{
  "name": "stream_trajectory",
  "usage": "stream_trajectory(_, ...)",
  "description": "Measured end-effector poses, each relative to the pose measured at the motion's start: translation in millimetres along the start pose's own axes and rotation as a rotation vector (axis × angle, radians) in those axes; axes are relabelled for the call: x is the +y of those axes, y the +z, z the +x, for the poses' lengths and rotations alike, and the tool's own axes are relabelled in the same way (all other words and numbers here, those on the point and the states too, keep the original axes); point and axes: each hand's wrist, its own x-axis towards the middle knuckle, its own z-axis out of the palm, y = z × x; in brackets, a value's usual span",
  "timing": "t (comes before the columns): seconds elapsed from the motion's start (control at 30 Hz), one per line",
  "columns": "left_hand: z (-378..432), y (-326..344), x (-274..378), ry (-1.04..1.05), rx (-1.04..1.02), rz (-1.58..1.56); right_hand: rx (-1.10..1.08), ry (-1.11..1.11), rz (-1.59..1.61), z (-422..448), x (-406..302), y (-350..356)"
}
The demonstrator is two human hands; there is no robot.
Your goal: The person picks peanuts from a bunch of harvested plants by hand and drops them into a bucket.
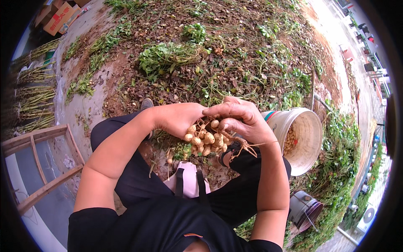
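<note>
A cluster of peanuts in their shells (207,140) hangs from the stems and roots of a peanut plant, in front of my body. My left hand (181,118) is closed around the plant, its fingers mostly hidden behind the cluster. My right hand (241,118) curves over the cluster from the right, thumb and fingers at its upper edge by the pods; whether it grips one cannot be told. A thin taproot (245,145) sticks out below my right hand. Right of that hand, a large white plastic bucket (307,119) leans towards me with loose peanuts (290,140) inside.
Pulled peanut plants and dry leaves (220,63) cover the ground ahead. A smaller bucket (297,209) with a wire handle stands at lower right, beside heaped green vines (337,167). A wooden frame (47,186) is at left; cardboard boxes (58,19) lie at upper left.
</note>
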Motion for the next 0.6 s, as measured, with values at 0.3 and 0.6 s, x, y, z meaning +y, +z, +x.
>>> stream_trajectory(0.3,9.4,6.3,-16.5,0.108,0.126,0.301,0.134,0.166,0.11,-5.4,-3.1,11.8)
stream_trajectory(0.6,4.1,3.9,-6.2,0.131,0.211,0.266,0.61,0.384,0.856,-6.7,3.8,-20.3)
